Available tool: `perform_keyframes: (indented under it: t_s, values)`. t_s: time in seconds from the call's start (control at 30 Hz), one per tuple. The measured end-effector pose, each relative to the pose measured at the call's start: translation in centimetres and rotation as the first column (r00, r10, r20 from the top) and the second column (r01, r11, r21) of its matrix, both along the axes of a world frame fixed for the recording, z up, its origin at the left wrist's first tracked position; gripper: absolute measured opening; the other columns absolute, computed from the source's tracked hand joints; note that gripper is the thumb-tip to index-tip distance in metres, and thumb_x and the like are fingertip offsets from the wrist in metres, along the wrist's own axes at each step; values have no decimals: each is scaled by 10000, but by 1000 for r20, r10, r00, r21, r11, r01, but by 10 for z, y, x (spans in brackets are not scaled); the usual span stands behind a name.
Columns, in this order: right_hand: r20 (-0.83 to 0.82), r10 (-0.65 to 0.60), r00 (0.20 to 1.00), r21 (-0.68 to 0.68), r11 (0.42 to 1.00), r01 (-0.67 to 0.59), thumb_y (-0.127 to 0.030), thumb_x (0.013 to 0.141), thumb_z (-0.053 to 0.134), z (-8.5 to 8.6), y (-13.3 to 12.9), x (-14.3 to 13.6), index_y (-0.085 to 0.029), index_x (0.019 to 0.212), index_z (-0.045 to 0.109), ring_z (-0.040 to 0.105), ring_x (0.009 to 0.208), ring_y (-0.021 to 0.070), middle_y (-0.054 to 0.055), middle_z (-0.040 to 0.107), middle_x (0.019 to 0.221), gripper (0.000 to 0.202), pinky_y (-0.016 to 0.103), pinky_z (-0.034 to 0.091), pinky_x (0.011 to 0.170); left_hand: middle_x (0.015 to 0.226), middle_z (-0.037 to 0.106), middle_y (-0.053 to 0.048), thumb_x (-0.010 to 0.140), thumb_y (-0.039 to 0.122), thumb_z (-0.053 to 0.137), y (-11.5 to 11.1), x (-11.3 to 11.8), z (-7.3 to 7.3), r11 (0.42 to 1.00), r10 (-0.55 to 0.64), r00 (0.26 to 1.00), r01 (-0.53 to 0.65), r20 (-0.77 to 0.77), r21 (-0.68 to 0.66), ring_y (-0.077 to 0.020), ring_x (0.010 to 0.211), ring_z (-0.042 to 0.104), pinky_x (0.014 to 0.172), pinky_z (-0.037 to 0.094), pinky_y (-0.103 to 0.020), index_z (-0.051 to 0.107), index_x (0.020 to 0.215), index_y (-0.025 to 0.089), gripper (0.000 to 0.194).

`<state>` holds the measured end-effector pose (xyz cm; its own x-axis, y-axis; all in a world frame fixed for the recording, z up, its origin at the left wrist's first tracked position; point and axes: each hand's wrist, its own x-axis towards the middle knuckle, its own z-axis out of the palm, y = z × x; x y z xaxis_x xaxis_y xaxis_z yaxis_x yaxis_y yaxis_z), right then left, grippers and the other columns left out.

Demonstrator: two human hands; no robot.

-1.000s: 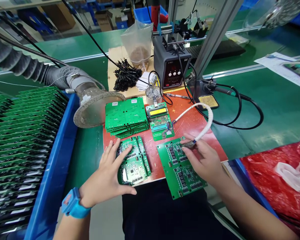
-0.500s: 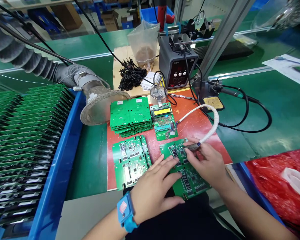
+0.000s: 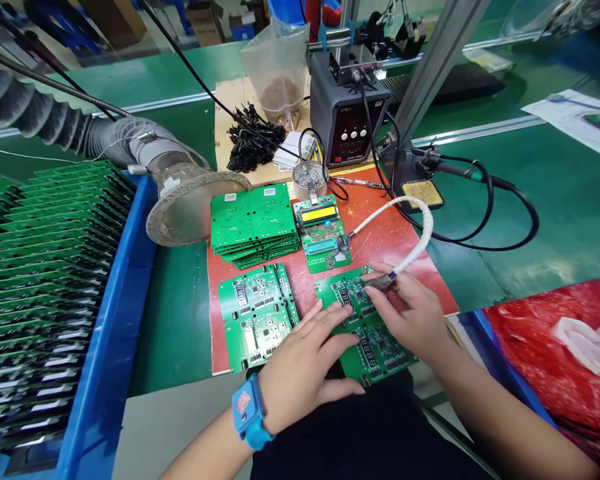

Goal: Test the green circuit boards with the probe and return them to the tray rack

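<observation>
Under both hands lies a green circuit board with two digit displays, at the front edge of the red mat. My left hand rests on its left side, fingers spread. My right hand pinches the dark end of a white-sleeved cable against the board's upper part. That cable runs to a small board with a yellow screen. To the left are similar boards, overlapping, and behind them a stack of green boards.
A blue bin of upright boards stands left, beside a fume duct. Behind are a soldering station, black cables and a clear bag. An iron holder and red plastic are at right.
The camera view has shifted slightly, so the bench items appear a little higher and further left. The digits on the soldering station no longer show. Both hands keep their places on the board.
</observation>
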<state>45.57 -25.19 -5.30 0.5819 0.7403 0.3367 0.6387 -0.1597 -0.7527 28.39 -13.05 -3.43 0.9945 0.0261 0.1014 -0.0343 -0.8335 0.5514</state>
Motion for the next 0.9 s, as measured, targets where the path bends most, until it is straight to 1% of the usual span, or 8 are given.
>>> perform_keyframes:
  t_s: [0.13,0.2,0.37,0.47,0.6,0.67,0.8,0.9]
  values:
    - [-15,4,1000,-1,1000,-4,-172,876,588,1,0,0,-220,1133,593,668,855,153,36,703,989,262,257,552,740,1406,501,-153,793,528,648,-1,-1,0,1000,-2,1000,2,-5,-10,-295,1336,437,1105,376,-519,580,1131,196,479]
    - [-20,1,1000,-9,1000,-2,-180,876,586,1,0,0,-220,1131,596,670,862,163,41,704,991,258,270,556,740,1412,490,-159,790,525,652,-2,-3,-1,1000,15,1000,-15,1,-23,-291,1345,425,1109,373,-514,551,1151,197,498]
    - [-31,-4,1000,-20,1000,3,-207,883,579,-1,-1,1,-207,1157,588,675,855,173,53,709,975,274,283,565,729,1480,357,-245,739,546,689,-4,-6,-4,989,117,993,-115,6,-92,-298,1359,400,1039,472,-451,424,1241,156,688]
    - [-32,-7,999,-22,1000,6,-213,882,582,-2,-1,1,-205,1149,590,676,863,177,58,709,973,267,289,570,728,1504,305,-252,715,550,706,-4,-5,-4,986,125,992,-127,-24,-112,-295,1340,430,1034,478,-436,401,1267,155,744]
    - [-31,-8,999,-6,1000,8,-208,880,585,-3,-1,0,-208,1138,595,678,877,177,60,709,989,258,290,573,737,1512,299,-241,710,570,695,-3,-4,-2,990,114,993,-117,-39,-84,-310,1346,417,1035,475,-450,425,1276,151,755]
    - [-40,-4,999,-2,1000,3,-210,882,584,-4,-2,0,-208,1140,595,680,875,176,64,707,1005,258,296,575,746,1508,313,-228,716,583,681,-3,-4,-2,993,101,994,-103,-37,-57,-321,1354,404,1033,473,-470,466,1256,161,718]
    - [-46,-1,999,-2,1000,1,-219,885,581,-5,-2,0,-205,1143,594,681,883,187,72,707,1014,259,314,578,759,1504,331,-203,734,586,661,-2,-3,0,997,70,997,-70,-26,-12,-348,1359,388,1034,458,-518,570,1170,208,584]
    - [-50,-5,999,-3,1000,5,-220,883,580,-4,-3,0,-207,1135,599,682,887,188,68,707,1013,253,311,578,756,1487,358,-212,735,599,650,-2,-2,1,998,64,998,-64,-29,-1,-361,1335,421,1023,461,-535,597,1136,201,568]
